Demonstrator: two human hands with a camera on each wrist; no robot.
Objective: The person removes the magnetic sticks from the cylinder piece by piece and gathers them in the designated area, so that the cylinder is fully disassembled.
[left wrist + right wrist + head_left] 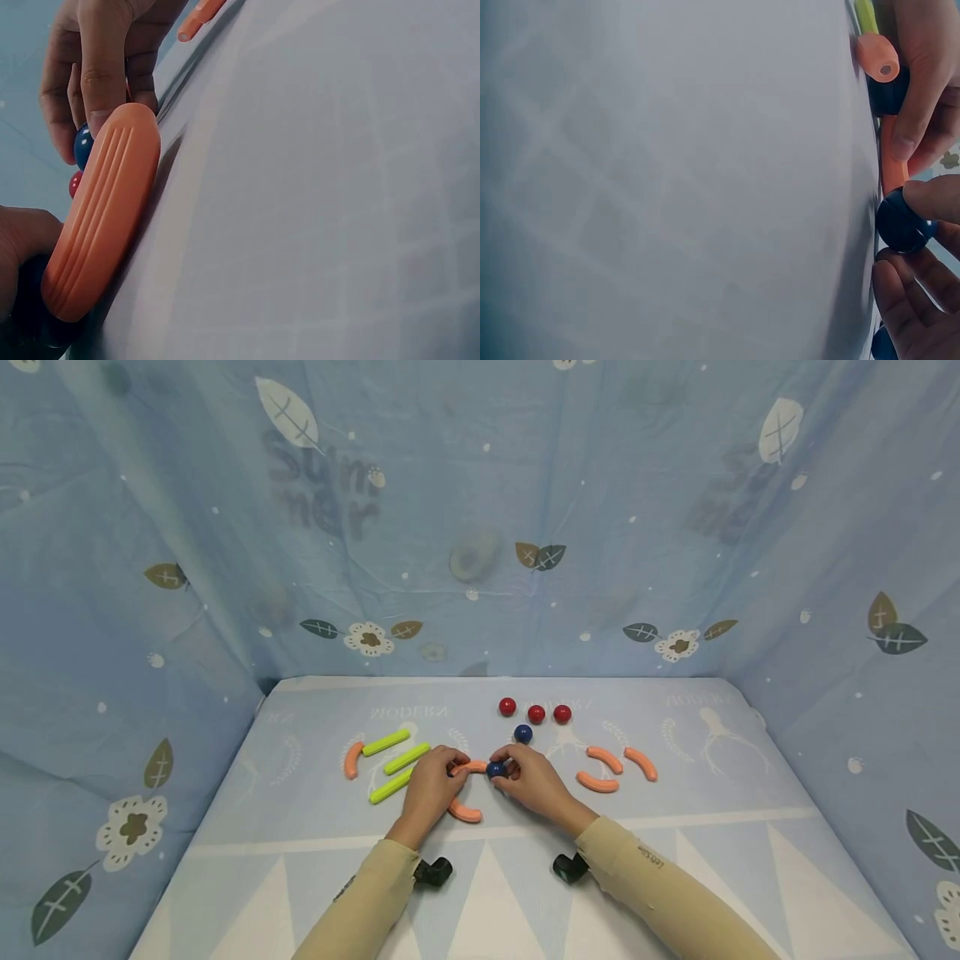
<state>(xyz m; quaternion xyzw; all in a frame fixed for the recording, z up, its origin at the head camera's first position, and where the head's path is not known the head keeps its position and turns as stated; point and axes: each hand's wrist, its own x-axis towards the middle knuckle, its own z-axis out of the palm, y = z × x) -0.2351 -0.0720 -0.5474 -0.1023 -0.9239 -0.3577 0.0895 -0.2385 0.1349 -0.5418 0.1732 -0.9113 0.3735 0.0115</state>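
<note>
My left hand (433, 785) pinches a curved orange rod (472, 767) between thumb and fingers. By that hand a blue ball (885, 96), largely covered, meets the rod's left end. Another curved orange rod (467, 812) reaches from this ball toward me; its free end has a small round hole in the right wrist view. With thumb and fingertips, my right hand (534, 777) holds a second blue ball (496, 769) against the right end of the pinched rod. The exact joints are partly hidden by fingers.
Behind the right hand lie a loose blue ball (523, 733) and three red balls (536, 714). Three green straight rods (386, 742) and one orange rod (353, 761) lie left; three orange rods (597, 782) lie right. A patterned cloth covers the table (300, 893).
</note>
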